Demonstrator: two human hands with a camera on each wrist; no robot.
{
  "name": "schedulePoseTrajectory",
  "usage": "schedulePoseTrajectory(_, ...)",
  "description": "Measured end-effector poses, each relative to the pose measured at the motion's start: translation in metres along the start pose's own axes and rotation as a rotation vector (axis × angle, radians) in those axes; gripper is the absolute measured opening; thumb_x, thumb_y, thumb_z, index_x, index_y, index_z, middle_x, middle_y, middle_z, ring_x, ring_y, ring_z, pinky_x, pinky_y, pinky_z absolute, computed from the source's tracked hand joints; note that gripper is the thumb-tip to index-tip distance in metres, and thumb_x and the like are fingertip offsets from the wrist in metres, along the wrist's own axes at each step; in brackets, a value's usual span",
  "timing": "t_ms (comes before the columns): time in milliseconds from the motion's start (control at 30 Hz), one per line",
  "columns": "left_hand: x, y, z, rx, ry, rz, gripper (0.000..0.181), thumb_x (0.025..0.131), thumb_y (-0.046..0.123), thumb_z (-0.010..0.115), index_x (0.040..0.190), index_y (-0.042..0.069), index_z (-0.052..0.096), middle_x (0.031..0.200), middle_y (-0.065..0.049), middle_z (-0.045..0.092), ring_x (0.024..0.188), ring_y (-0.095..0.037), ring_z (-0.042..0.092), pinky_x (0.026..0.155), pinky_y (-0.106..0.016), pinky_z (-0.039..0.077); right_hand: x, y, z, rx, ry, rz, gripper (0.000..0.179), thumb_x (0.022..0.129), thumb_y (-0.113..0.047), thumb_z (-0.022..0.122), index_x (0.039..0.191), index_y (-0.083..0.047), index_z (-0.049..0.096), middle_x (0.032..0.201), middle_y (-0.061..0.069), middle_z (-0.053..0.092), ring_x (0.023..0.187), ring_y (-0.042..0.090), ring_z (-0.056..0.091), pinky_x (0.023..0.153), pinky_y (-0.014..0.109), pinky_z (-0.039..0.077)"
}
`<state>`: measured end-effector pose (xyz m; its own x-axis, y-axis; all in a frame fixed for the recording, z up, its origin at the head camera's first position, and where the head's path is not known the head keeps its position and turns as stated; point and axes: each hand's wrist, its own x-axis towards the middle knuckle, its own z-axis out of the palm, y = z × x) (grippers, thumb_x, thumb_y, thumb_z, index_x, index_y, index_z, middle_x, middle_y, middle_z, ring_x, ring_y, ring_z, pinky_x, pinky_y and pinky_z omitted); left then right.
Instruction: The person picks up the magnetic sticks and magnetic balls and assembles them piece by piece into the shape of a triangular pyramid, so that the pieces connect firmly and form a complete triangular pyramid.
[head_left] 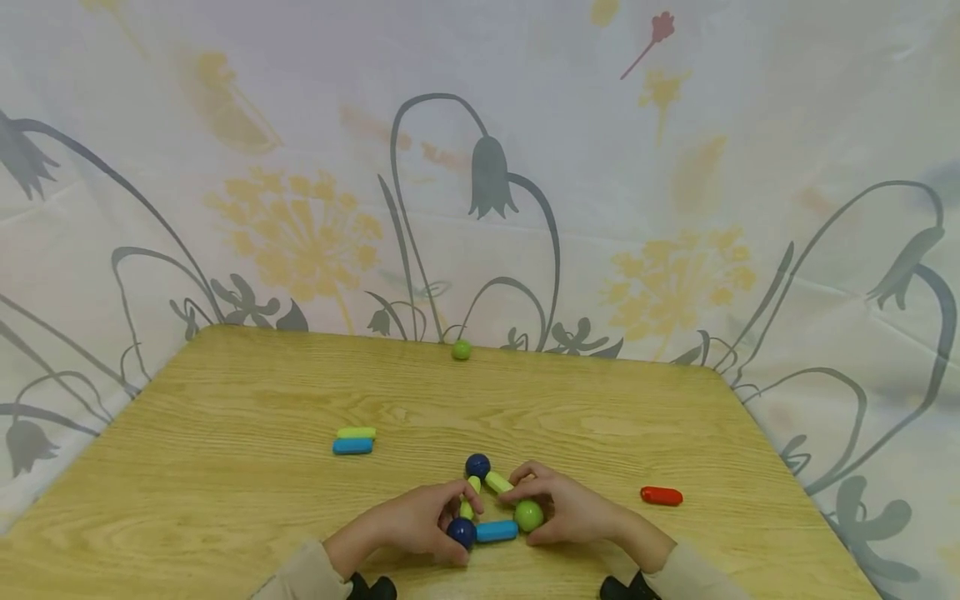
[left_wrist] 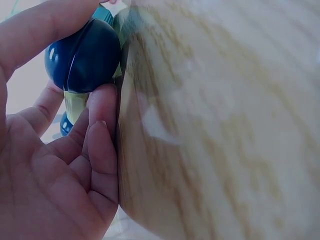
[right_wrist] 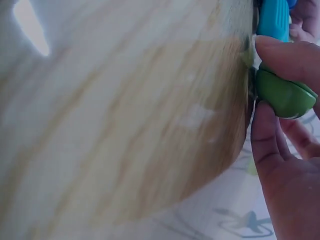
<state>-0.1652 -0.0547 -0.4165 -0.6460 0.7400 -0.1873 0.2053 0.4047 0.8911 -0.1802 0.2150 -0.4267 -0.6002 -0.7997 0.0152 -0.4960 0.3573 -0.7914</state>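
Observation:
On the wooden table lies a triangle of balls and rods. Its near left corner is a dark blue ball [head_left: 461, 532], which my left hand [head_left: 420, 521] grips between thumb and fingers. A green ball [head_left: 528, 516] forms the near right corner, held in the curled fingers of my right hand [head_left: 566, 506]. Between them runs a blue rod [head_left: 497, 531]. Two yellow-green rods [head_left: 498, 482] lead up to another dark blue ball [head_left: 477, 466] at the far corner. The left wrist view shows the thumb over the blue ball [left_wrist: 83, 56]; fingertips support it from below.
Left of the triangle, a yellow-green rod [head_left: 356, 432] and a blue rod [head_left: 352, 447] lie side by side. A red rod [head_left: 662, 496] is off to the right. Another green ball [head_left: 461, 350] sits at the table's back edge, against the patterned curtain [head_left: 480, 250].

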Motion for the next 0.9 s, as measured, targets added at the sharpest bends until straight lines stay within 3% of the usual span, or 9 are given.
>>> schedulePoseTrajectory(300, 0.000, 0.001, 0.000, 0.005, 0.002, 0.000, 0.038, 0.078, 0.010, 0.076, 0.108, 0.019, 0.053, 0.082, 0.000, 0.053, 0.060, -0.010, 0.044, 0.055, -0.021, 0.035, -0.003, -0.001, -0.002, 0.107, 0.005, -0.016, 0.052, 0.080, -0.014, 0.075, 0.126, -0.002, 0.056, 0.121, 0.011, 0.041, 0.102, 0.013, 0.046, 0.081, 0.027, 0.047)
schedulePoseTrajectory(600, -0.001, 0.000, 0.000, -0.004, 0.000, 0.009, 0.037, 0.079, 0.011, 0.075, 0.109, 0.018, 0.054, 0.083, 0.000, 0.053, 0.059, -0.010, 0.044, 0.055, -0.021, 0.035, -0.007, 0.002, -0.002, 0.127, 0.005, -0.116, 0.043, 0.080, -0.012, 0.074, 0.119, -0.001, 0.057, 0.114, 0.011, 0.051, 0.103, 0.013, 0.050, 0.085, 0.030, 0.047)
schedulePoseTrajectory(900, -0.003, -0.002, -0.001, 0.023, 0.028, 0.069, 0.026, 0.084, 0.014, 0.070, 0.107, 0.016, 0.058, 0.094, 0.003, 0.054, 0.072, -0.008, 0.049, 0.066, -0.023, 0.040, -0.012, 0.008, -0.003, 0.162, 0.036, -0.065, 0.034, 0.080, -0.012, 0.074, 0.110, -0.004, 0.060, 0.105, 0.006, 0.058, 0.090, 0.011, 0.057, 0.076, 0.031, 0.050)
